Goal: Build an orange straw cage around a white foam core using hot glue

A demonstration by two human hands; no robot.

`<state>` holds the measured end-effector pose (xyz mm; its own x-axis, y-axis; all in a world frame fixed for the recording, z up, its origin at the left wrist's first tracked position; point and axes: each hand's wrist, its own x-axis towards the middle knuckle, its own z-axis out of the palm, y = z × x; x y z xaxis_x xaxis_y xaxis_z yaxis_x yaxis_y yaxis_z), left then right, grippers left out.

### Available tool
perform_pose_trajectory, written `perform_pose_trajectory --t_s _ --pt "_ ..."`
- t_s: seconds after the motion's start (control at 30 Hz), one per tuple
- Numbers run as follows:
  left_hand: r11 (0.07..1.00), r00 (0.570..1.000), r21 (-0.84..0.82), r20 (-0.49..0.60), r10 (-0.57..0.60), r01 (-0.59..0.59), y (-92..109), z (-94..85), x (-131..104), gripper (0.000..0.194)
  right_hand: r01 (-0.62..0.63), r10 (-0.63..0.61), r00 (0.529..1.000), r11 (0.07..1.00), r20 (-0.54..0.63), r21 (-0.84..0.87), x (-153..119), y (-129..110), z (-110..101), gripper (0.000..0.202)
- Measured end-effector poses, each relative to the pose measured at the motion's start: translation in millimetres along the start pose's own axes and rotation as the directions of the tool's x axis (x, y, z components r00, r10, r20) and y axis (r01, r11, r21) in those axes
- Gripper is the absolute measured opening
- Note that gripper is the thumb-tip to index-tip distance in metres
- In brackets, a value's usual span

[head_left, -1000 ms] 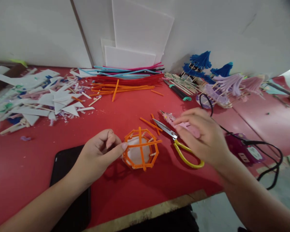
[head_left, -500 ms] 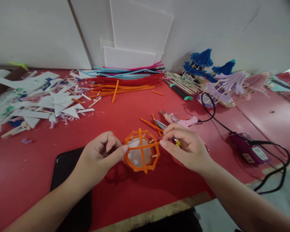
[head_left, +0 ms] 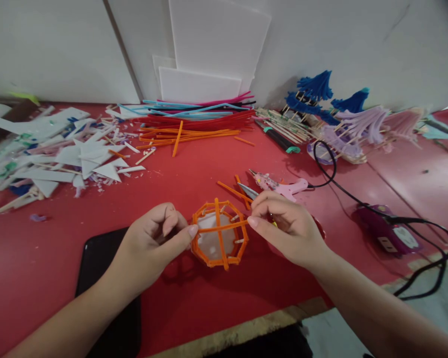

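frame: orange stick cage (head_left: pixel 219 232), eight-sided, sitting on the red table (head_left: pixel 194 184) near the front edge, between both hands
inside frame: white foam core (head_left: pixel 212 237), a few short wooden pegs poking out of it
done so far: top ring closed, side struts in place, one stick running front to back over the top
in hand now: cross stick (head_left: pixel 224 226) laid left to right over the top, crossing the first one near the middle; glued or only resting, cannot tell
left to do (judgement): fix that cross stick down, trim its overhang at the right rim; lower ring mostly hidden, so cannot tell if complete
left hand (head_left: pixel 155 243): thumb tip pressed against the left rim of the frame, other fingers (head_left: pixel 168 219) curled into the palm, closed on nothing visible
right hand (head_left: pixel 287 228): fingertips pinched on the right end of the cross stick, just past the rim
frame vs fingers: touched on both sides, left thumb at the left corner, right pinch at the right corner, nothing lifted off the table
scissors (head_left: pixel 248 190): behind the right hand, only the blade tip showing, handles hidden
glue gun (head_left: pixel 281 186): pink, lying just behind the right hand, black cord (head_left: pixel 358 201) running off to the right
spare sticks (head_left: pixel 194 135): orange bundle well back near the wall, two loose pieces just behind the frame
scraps (head_left: pixel 78 159): white foam offcuts, far left, well apart
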<state>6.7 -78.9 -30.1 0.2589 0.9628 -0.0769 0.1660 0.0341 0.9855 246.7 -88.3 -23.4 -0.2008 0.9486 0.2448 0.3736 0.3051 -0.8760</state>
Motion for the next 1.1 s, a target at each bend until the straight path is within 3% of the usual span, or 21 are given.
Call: perform_pose_trajectory --t_s 0.27,1.1 --pt "0.998 0.999 0.043 0.001 0.038 -0.038 -1.3 -0.6 -0.1 0.037 -0.022 0.022 1.0 1.0 -0.008 0.012 -1.1 -0.7 1.0 0.016" --pt "0.998 0.999 0.061 0.03 0.01 -0.012 -1.2 -2.1 0.9 0.038 -0.016 0.02 0.999 0.997 0.048 -0.072 -2.4 1.6 -0.4 0.017"
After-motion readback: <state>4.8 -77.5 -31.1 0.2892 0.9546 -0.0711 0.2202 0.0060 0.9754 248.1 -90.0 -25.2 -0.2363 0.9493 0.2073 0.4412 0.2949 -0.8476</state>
